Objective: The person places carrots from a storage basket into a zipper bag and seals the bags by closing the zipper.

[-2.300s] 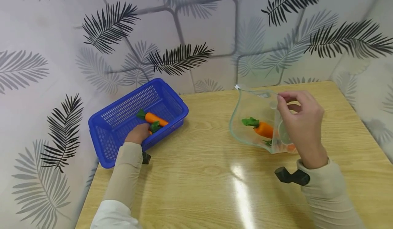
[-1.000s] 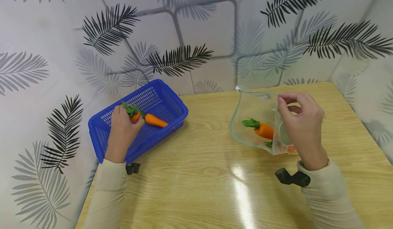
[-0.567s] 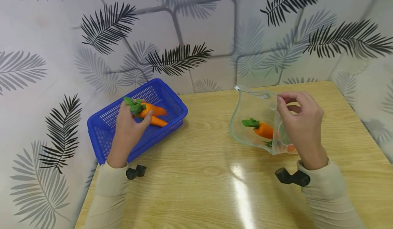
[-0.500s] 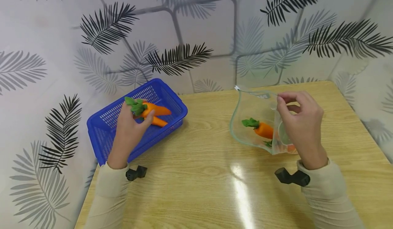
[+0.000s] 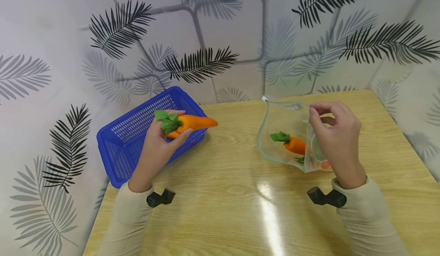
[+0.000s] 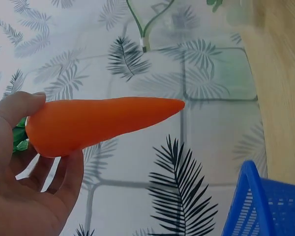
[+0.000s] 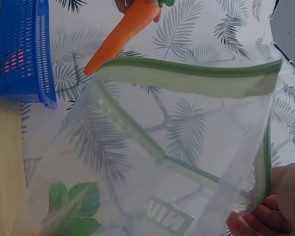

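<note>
My left hand (image 5: pixel 156 145) grips an orange carrot (image 5: pixel 197 122) at its thick end, by the green leafy top, above the basket's right part. Its tip points right, as the left wrist view also shows with the carrot (image 6: pixel 103 123). Thumb and fingertips of my right hand (image 5: pixel 338 137) pinch the green-edged rim of a clear zip bag (image 5: pixel 275 118), whose mouth gapes in the right wrist view. Inside the bag lies a carrot (image 5: pixel 295 145) with more green leaf and orange below it, partly hidden by the bag's fold.
A blue perforated basket (image 5: pixel 115 179) stands at the left against the wall. Another carrot (image 5: pixel 173 135) in it is mostly covered by my left hand and the held carrot. The wooden table (image 5: pixel 220 195) stretches between basket and bag; leaf-patterned wall covering rises behind.
My left hand has lifted a carrot out of the basket, turned it tip to the right and moved it rightward. The right hand has stayed at the bag's rim.
</note>
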`<control>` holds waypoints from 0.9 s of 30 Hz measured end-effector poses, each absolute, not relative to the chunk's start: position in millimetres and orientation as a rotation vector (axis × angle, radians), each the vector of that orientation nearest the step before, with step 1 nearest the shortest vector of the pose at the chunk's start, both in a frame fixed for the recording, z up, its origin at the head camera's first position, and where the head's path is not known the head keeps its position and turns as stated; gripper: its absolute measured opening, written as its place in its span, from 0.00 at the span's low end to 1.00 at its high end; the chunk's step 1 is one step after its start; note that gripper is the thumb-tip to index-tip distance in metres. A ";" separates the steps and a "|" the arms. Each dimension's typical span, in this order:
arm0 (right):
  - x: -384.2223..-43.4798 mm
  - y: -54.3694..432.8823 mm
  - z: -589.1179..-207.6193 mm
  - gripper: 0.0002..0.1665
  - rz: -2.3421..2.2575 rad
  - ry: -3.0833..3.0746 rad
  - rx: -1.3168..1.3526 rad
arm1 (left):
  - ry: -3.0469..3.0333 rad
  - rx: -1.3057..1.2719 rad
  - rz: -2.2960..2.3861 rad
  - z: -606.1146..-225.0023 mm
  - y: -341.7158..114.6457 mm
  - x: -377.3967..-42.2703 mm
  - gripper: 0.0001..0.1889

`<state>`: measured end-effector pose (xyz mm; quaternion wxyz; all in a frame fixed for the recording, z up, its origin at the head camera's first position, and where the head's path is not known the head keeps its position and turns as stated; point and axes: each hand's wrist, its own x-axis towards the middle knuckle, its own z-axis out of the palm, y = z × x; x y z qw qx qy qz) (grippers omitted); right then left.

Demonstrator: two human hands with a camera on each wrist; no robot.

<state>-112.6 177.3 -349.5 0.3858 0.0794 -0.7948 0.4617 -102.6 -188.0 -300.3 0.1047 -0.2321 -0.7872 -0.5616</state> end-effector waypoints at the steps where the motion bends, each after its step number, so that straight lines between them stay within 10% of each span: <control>1: -112.4 177.7 -349.5 0.06 1.171 -2.028 0.207 | -2.310 -0.702 -1.653 -301.2 -185.8 -102.6 0.21; 27: -110.9 180.3 -348.3 0.06 1.170 -2.010 0.187 | -2.067 -1.148 -1.609 -307.5 -126.3 -93.2 0.22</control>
